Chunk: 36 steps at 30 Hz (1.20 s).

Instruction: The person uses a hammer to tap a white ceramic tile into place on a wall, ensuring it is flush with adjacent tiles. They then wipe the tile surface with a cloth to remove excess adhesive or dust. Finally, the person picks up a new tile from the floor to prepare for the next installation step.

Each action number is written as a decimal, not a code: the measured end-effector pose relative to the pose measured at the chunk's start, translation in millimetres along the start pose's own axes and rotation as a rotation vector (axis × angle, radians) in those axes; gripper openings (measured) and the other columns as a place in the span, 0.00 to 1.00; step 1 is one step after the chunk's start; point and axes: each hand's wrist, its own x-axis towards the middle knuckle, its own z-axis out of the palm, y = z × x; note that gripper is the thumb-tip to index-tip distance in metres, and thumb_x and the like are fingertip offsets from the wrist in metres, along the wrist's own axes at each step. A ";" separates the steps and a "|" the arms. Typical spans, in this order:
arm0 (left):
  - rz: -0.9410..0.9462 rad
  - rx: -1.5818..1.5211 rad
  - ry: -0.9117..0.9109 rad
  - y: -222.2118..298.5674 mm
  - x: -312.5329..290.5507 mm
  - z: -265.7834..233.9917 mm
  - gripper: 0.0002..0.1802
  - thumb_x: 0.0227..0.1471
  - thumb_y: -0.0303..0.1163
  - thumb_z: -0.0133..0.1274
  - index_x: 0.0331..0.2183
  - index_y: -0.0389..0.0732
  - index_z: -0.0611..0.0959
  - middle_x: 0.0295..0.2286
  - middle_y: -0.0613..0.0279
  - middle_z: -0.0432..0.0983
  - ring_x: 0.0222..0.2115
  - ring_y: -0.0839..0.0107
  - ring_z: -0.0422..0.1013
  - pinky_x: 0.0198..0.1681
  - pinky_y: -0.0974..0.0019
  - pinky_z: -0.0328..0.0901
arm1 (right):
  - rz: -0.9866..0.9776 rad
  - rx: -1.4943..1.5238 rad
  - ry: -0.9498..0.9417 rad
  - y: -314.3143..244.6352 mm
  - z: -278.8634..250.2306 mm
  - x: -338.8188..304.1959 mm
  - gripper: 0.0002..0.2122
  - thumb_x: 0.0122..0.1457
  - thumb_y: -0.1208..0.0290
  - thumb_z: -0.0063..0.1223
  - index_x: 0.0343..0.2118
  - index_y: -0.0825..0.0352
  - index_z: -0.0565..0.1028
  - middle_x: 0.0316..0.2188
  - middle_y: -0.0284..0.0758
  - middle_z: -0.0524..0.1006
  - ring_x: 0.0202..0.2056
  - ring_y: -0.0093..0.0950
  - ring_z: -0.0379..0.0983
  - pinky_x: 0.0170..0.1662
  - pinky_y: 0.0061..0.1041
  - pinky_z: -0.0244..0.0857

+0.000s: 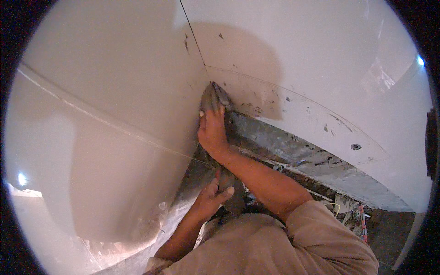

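Grey, mortar-like paste (211, 95) coats the fingers of the right hand (213, 133), just above the middle of the view and stretched toward 12 o'clock. They lie together at the inside corner between a glossy white left wall panel (114, 82) and a white right wall panel (321, 50). A dark grey lump (223, 97) sits just beside them, toward 2 o'clock; whether that hand's grip is closed on it, I cannot tell. At 6 o'clock, the left hand (211, 199) has its thumb out, next to a dark grey shape (234, 198); its grip is partly hidden, so I cannot tell if it grasps anything. Dark smears mark the right panel, whose lower edge meets a rough grey strip (293, 146) toward 4 o'clock.
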 end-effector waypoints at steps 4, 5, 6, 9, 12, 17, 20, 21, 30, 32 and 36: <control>0.036 -0.002 -0.053 -16.0 10.2 12.7 0.33 0.58 0.43 0.59 0.57 0.31 0.71 0.50 0.51 0.76 0.52 0.63 0.69 0.58 0.59 0.60 | 0.195 -0.153 -0.329 20.8 -19.2 -13.6 0.09 0.61 0.75 0.50 0.40 0.75 0.75 0.43 0.55 0.74 0.50 0.55 0.67 0.56 0.50 0.58; 0.046 0.075 -0.096 -5.8 11.7 14.0 0.32 0.59 0.42 0.58 0.58 0.33 0.71 0.52 0.49 0.73 0.52 0.60 0.70 0.58 0.55 0.63 | 0.274 -0.060 -0.294 23.8 -28.4 -17.1 0.07 0.60 0.74 0.52 0.36 0.74 0.75 0.40 0.53 0.75 0.46 0.53 0.69 0.52 0.48 0.61; 0.062 0.207 -0.028 2.7 9.7 18.1 0.30 0.59 0.41 0.57 0.57 0.33 0.72 0.52 0.50 0.73 0.53 0.60 0.69 0.58 0.57 0.62 | 0.351 0.033 -0.258 28.7 -38.8 -18.7 0.07 0.60 0.73 0.53 0.33 0.73 0.75 0.37 0.51 0.76 0.42 0.52 0.72 0.48 0.47 0.64; 0.159 0.452 0.245 3.8 0.7 24.1 0.27 0.61 0.40 0.55 0.54 0.32 0.73 0.52 0.50 0.73 0.53 0.59 0.69 0.58 0.57 0.61 | 0.334 0.029 -0.122 5.0 -97.9 -4.4 0.12 0.62 0.66 0.57 0.38 0.71 0.77 0.34 0.43 0.78 0.35 0.42 0.75 0.42 0.37 0.69; 0.348 0.264 0.414 3.1 18.3 24.5 0.29 0.63 0.44 0.52 0.58 0.34 0.70 0.53 0.44 0.71 0.52 0.55 0.69 0.59 0.55 0.62 | 0.461 0.451 -0.071 -10.9 -167.1 -1.8 0.17 0.63 0.61 0.57 0.46 0.70 0.78 0.39 0.39 0.81 0.41 0.36 0.76 0.49 0.34 0.68; 0.275 -0.730 -0.028 58.8 45.9 57.6 0.37 0.67 0.49 0.42 0.67 0.36 0.57 0.60 0.53 0.62 0.62 0.58 0.59 0.63 0.58 0.56 | 0.157 0.073 -0.317 -22.0 -201.5 -49.2 0.22 0.66 0.58 0.51 0.59 0.65 0.71 0.54 0.46 0.74 0.56 0.41 0.70 0.61 0.38 0.59; 0.299 -0.878 -0.222 50.0 62.0 78.4 0.34 0.67 0.49 0.44 0.64 0.36 0.63 0.65 0.51 0.55 0.65 0.54 0.55 0.65 0.55 0.55 | 0.125 0.020 -0.264 -16.0 -205.2 -47.0 0.28 0.66 0.60 0.51 0.65 0.67 0.61 0.64 0.47 0.64 0.65 0.45 0.58 0.68 0.42 0.48; 0.378 -0.843 -0.236 45.4 60.4 73.2 0.34 0.67 0.50 0.44 0.63 0.36 0.64 0.65 0.50 0.55 0.65 0.53 0.55 0.65 0.55 0.55 | 0.165 0.040 -0.202 -22.4 -206.9 -31.6 0.29 0.65 0.62 0.53 0.65 0.68 0.61 0.64 0.47 0.63 0.66 0.44 0.56 0.68 0.42 0.47; 0.414 -0.169 -0.067 -18.0 20.4 3.7 0.25 0.65 0.44 0.51 0.53 0.34 0.77 0.48 0.55 0.78 0.52 0.65 0.71 0.59 0.59 0.62 | -0.874 -0.889 0.067 -81.0 -176.4 150.0 0.24 0.52 0.69 0.64 0.54 0.54 0.76 0.62 0.34 0.68 0.63 0.43 0.60 0.63 0.45 0.54; 0.260 -0.081 -0.050 -53.5 22.8 -3.8 0.24 0.64 0.43 0.51 0.53 0.35 0.76 0.47 0.56 0.78 0.50 0.65 0.71 0.56 0.59 0.64 | -0.925 -1.024 -0.097 -50.2 -144.3 141.0 0.23 0.51 0.67 0.62 0.53 0.47 0.77 0.62 0.29 0.68 0.64 0.39 0.59 0.62 0.45 0.53; 0.124 0.002 -0.022 -96.8 15.5 -6.0 0.26 0.63 0.46 0.53 0.53 0.35 0.77 0.46 0.53 0.78 0.47 0.63 0.73 0.53 0.59 0.66 | -0.988 -1.102 -0.540 26.4 -126.3 79.8 0.22 0.53 0.67 0.55 0.53 0.46 0.78 0.62 0.26 0.68 0.62 0.37 0.60 0.62 0.45 0.54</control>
